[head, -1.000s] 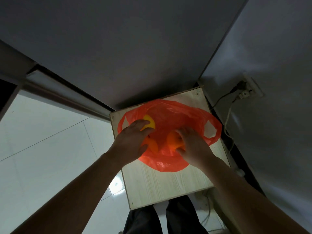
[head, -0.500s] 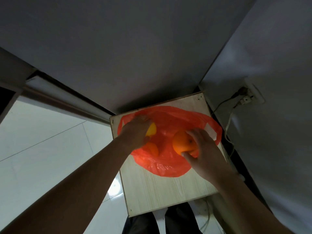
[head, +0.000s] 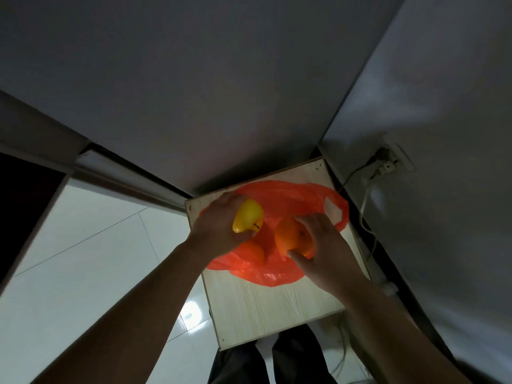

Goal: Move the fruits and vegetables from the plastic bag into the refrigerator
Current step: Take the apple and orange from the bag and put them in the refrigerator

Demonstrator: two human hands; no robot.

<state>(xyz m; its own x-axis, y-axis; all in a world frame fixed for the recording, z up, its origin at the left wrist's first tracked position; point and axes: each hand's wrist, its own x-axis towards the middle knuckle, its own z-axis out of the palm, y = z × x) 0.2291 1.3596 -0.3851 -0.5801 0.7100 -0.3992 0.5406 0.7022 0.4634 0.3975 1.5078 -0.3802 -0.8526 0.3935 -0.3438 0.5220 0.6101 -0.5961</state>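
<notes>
Above crinkled plastic bag [head: 279, 198], left hand [head: 219, 225] cups smooth yellow apple [head: 247, 216]; right hand [head: 322, 248] round orange [head: 291, 236].

Glossy white tiled floor [head: 83, 259], grey walls [head: 221, 79], wall socket [head: 393, 162], dim light

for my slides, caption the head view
Left hand grips a yellow fruit, right hand an orange, above the red bag.

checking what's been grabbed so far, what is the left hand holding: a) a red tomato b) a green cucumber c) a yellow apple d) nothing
c: the left hand has its fingers wrapped around a yellow apple with its stem showing, lifted above the red plastic bag, while the right hand holds an orange.
</notes>
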